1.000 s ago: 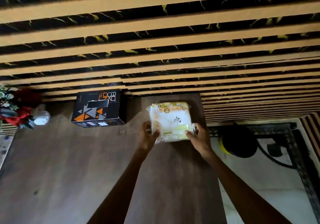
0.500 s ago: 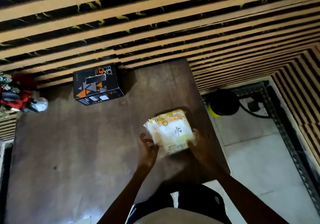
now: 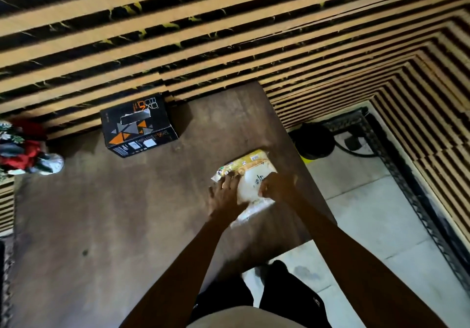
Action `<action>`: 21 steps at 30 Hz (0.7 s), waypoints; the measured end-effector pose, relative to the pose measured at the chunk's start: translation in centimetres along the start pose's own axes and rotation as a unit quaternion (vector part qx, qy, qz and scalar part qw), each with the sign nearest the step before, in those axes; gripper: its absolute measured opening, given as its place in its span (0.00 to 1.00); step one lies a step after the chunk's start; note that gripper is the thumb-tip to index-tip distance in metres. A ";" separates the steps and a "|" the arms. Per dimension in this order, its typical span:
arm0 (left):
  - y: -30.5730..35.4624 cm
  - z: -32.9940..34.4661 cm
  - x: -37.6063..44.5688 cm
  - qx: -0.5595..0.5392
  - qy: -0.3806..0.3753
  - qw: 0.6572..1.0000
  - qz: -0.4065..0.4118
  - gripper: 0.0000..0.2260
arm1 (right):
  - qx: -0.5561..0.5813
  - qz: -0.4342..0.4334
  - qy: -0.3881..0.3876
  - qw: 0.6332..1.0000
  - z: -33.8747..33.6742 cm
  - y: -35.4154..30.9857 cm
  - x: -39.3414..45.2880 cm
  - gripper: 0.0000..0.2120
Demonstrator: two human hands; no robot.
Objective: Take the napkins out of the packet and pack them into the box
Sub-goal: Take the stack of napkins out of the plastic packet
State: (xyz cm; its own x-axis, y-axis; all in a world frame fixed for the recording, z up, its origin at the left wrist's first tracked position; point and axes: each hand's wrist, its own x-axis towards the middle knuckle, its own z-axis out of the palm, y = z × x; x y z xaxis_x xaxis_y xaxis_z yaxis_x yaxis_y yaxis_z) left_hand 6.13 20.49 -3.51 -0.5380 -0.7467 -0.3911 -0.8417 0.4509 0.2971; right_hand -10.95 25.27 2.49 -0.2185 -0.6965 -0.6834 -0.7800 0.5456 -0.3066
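A yellow and white plastic packet of napkins lies on the brown table near its right edge. My left hand rests flat on the packet's left part with fingers spread. My right hand pinches the plastic on the packet's right side. The black box with orange and grey triangles stands at the back of the table against the striped wall, well to the left of both hands. A slot shows in the box's top. No loose napkins are visible.
The brown table ends at a right edge beside the packet, with tiled floor beyond. A black and yellow round object sits on that floor. Red flowers and a white vase stand at the far left.
The packet has come down from being held up between both hands to lying on the table. My hands have shifted onto its top. The camera has tilted further down.
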 end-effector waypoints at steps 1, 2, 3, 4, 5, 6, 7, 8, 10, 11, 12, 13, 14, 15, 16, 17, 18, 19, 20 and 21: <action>0.0 0.1 -0.1 0.003 0.004 1.000 -0.002 0.38 | 0.007 -0.013 0.020 1.000 0.2 0.0 -0.3 0.11; 0.1 0.1 -0.1 0.004 0.005 1.000 -0.004 0.37 | 0.007 -0.024 0.040 0.999 0.6 0.1 -0.6 0.08; 0.2 0.0 -0.2 0.007 0.001 1.000 -0.006 0.37 | -0.005 -0.040 0.074 0.996 1.2 0.3 -0.9 0.06; 0.4 -0.1 -0.2 0.012 0.000 1.000 -0.002 0.37 | -0.051 -0.056 0.127 0.989 1.9 0.7 -1.4 0.03; 0.5 -0.2 -0.1 0.017 0.000 1.000 -0.001 0.38 | -0.096 -0.068 0.176 0.977 2.4 1.0 -1.8 0.03; 0.7 -0.3 -0.1 0.024 -0.002 1.000 -0.003 0.39 | -0.115 -0.067 0.202 0.970 3.0 1.5 -2.3 0.06; 0.9 -0.4 -0.1 0.024 -0.003 1.000 -0.007 0.40 | -0.108 -0.075 0.222 0.966 3.7 2.4 -2.6 0.07; 1.1 -0.5 -0.1 0.023 0.003 1.000 -0.008 0.39 | -0.092 -0.087 0.228 0.965 4.3 3.1 -3.1 0.05; 1.9 -0.9 -0.8 -0.003 0.061 0.998 0.005 0.31 | -0.076 -0.099 0.257 0.958 5.0 4.7 -4.1 0.05; 2.5 -0.9 -1.6 -0.050 0.096 0.994 0.019 0.24 | -0.071 -0.095 0.260 0.958 5.0 5.4 -4.8 0.06; 3.1 -1.0 -2.4 -0.126 0.110 0.985 0.032 0.18 | -0.063 -0.092 0.265 0.958 4.8 5.8 -5.4 0.06; 3.7 -1.1 -3.5 -0.187 0.084 0.978 0.037 0.14 | -0.050 -0.106 0.267 0.957 4.8 6.1 -6.0 0.04; 4.3 -1.0 -4.6 -0.211 0.028 0.976 0.052 0.13 | -0.042 -0.126 0.279 0.951 4.9 6.6 -6.5 0.03; 4.8 -0.7 -5.4 -0.203 -0.021 0.977 0.066 0.13 | -0.048 -0.154 0.296 0.942 5.1 6.9 -6.6 0.02; 5.1 -0.2 -5.8 -0.172 -0.048 0.982 0.067 0.12 | -0.062 -0.171 0.304 0.935 5.4 7.3 -6.7 0.05; 5.3 0.1 -6.0 -0.162 -0.055 0.984 0.047 0.10 | -0.079 -0.184 0.302 0.932 5.5 7.8 -6.4 0.09; 5.4 0.3 -6.0 -0.164 -0.042 0.985 0.023 0.07 | -0.089 -0.190 0.290 0.934 5.5 8.1 -6.3 0.10; 5.9 0.3 -6.6 -0.186 -0.023 0.982 0.000 0.07 | -0.103 -0.201 0.293 0.929 5.7 8.5 -6.6 0.10; 6.0 0.3 -6.5 -0.207 -0.003 0.978 -0.013 0.07 | -0.124 -0.202 0.289 0.927 5.8 8.5 -6.8 0.08; 6.1 0.1 -6.4 -0.221 0.017 0.975 -0.026 0.07 | -0.137 -0.210 0.301 0.920 5.8 8.4 -7.0 0.08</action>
State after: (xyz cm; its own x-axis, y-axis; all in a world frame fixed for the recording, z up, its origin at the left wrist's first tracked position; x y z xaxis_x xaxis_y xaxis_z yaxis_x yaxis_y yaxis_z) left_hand 4.49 28.07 0.72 -0.4871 -0.7822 -0.3884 -0.7622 0.1637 0.6263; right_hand -12.62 37.45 0.90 -0.0842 -0.9961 -0.0275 -0.9703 0.0882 -0.2250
